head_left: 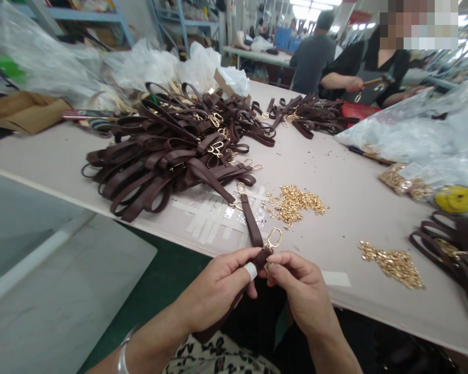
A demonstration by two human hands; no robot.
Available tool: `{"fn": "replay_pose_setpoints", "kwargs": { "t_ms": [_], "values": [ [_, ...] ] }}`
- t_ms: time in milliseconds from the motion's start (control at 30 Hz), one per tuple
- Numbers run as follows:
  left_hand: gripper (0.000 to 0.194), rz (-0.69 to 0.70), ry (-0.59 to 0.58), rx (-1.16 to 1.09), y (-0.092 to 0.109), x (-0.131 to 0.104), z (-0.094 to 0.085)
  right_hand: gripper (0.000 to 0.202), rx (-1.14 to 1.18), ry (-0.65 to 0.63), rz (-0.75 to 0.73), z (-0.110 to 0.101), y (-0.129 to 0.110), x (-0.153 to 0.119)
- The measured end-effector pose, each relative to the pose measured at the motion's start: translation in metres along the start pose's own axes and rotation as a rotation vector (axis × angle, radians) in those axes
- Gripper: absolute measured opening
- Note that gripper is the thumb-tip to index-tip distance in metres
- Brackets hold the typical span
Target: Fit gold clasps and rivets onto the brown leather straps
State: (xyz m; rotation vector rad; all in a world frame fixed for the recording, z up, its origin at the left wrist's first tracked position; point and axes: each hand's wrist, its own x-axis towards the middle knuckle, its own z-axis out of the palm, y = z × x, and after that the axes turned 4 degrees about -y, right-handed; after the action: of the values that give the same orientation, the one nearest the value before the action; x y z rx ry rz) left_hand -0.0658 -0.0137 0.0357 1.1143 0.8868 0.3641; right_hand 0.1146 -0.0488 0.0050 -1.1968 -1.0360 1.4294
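Brown strap (262, 258) gripped in left hand (218, 285), fingers closed on it, gold ring (281, 237) sticking out just past them. Right hand (302, 288) fingers pinched together at the strap's edge; can't make out what's between. Strap heap (152, 161) on table (323, 166), beyond and left of fingers. Gold hardware pile (294, 205) ahead and right, second pile (395, 266) farther right.

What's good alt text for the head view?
The left hand holds a brown strap with a gold ring at a table edge; the right hand is pinched shut against the strap. Ahead lie heaped brown straps and two piles of gold fittings. Another person stands across the table.
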Motion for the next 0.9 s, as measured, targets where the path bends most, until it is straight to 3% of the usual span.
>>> {"fn": "replay_pose_setpoints", "kwargs": {
  "t_ms": [233,367,600,700,900],
  "values": [
    [0.040,0.024,0.015,0.046,-0.001,0.005,0.008,0.017,-0.083,0.065,-0.056,-0.001,0.007,-0.005],
    [0.041,0.021,-0.018,0.026,-0.002,0.010,0.011,0.014,-0.221,0.146,-0.195,-0.002,0.014,-0.010],
    [0.042,0.026,-0.023,0.017,-0.006,0.016,0.014,0.022,-0.452,0.102,-0.417,-0.007,0.014,-0.012],
    [0.041,0.113,0.014,0.138,-0.010,0.015,0.016,0.021,-0.437,0.124,-0.418,-0.006,0.012,-0.013],
    [0.047,0.396,0.158,0.575,-0.019,0.013,0.015,0.006,-0.100,0.156,-0.273,0.003,0.011,-0.013]
  ]
}}
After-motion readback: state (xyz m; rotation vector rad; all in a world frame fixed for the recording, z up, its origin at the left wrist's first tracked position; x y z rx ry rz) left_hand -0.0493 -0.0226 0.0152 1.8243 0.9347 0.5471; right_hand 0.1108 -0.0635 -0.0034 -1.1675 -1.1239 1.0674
